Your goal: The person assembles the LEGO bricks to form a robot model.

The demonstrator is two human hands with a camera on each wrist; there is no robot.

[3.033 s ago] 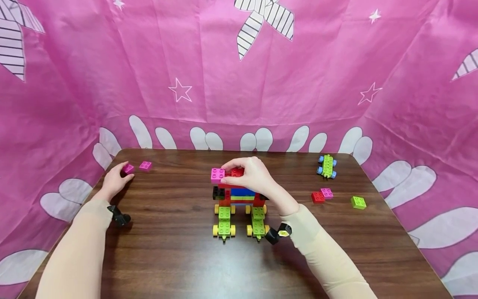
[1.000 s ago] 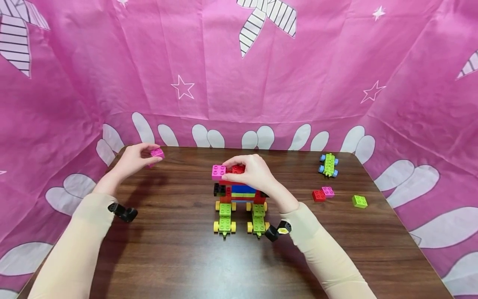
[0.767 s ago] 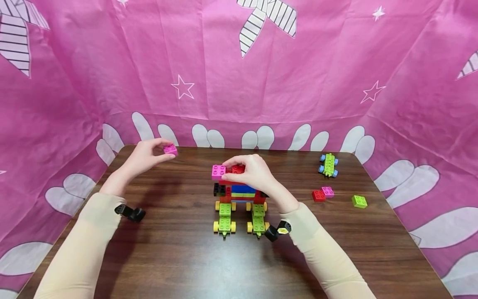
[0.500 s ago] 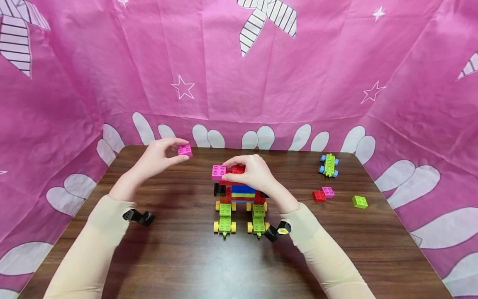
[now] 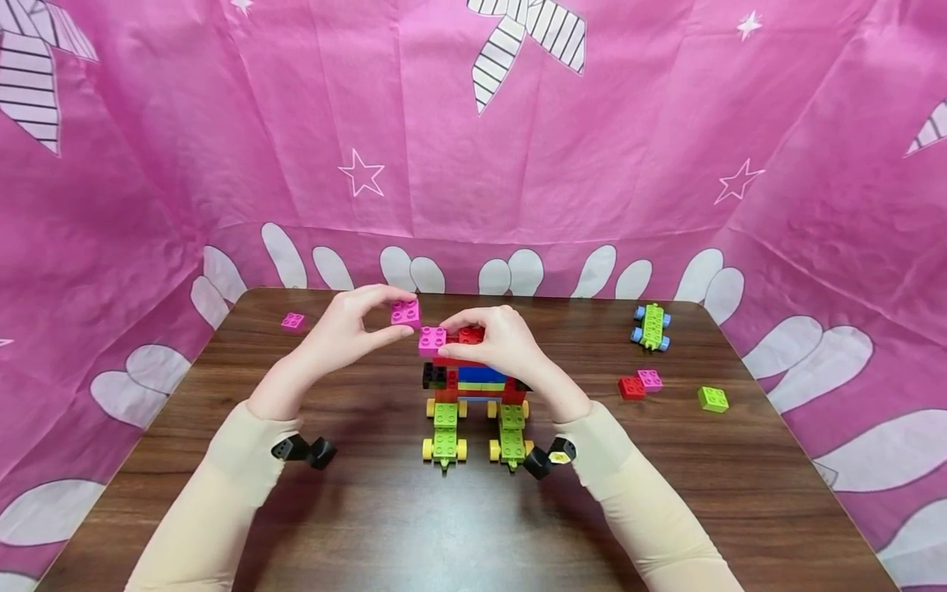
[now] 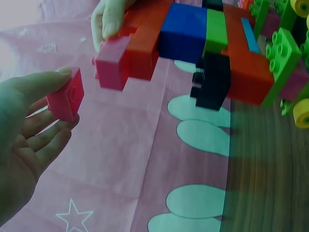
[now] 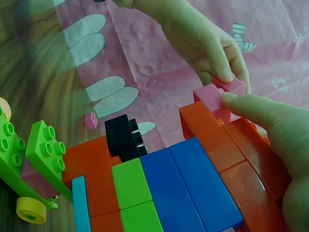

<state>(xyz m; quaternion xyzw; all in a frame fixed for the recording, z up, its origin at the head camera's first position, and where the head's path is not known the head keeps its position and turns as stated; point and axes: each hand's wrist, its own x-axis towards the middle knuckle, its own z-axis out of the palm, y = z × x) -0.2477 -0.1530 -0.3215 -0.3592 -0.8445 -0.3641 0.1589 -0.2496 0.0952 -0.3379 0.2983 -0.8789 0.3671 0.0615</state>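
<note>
My left hand (image 5: pixel 346 330) pinches a pink toy brick (image 5: pixel 404 313) between thumb and fingers, its hollow underside showing in the left wrist view. Just right of it, my right hand (image 5: pixel 505 341) grips the top of a toy brick model (image 5: pixel 481 376), thumb against a pink brick (image 5: pixel 432 340) that juts out at the left of its red top. The model has blue, red and lime layers, a black brick (image 6: pixel 212 79) sticking out at the side, and feet of lime wheeled bases (image 5: pixel 445 444) with yellow wheels. My right hand hides part of the top.
On the brown table (image 5: pixel 355 510), a loose pink brick (image 5: pixel 293 321) lies at back left. To the right are a red brick (image 5: pixel 632 388), another pink brick (image 5: pixel 650 380), a lime brick (image 5: pixel 713 400) and a lime base with blue wheels (image 5: pixel 653 327). Pink cloth (image 5: pixel 473 189) stands behind.
My left hand picked up a pink brick at the table's back left and carried it right, close to the model's top. My right hand has kept its grip on the model.
</note>
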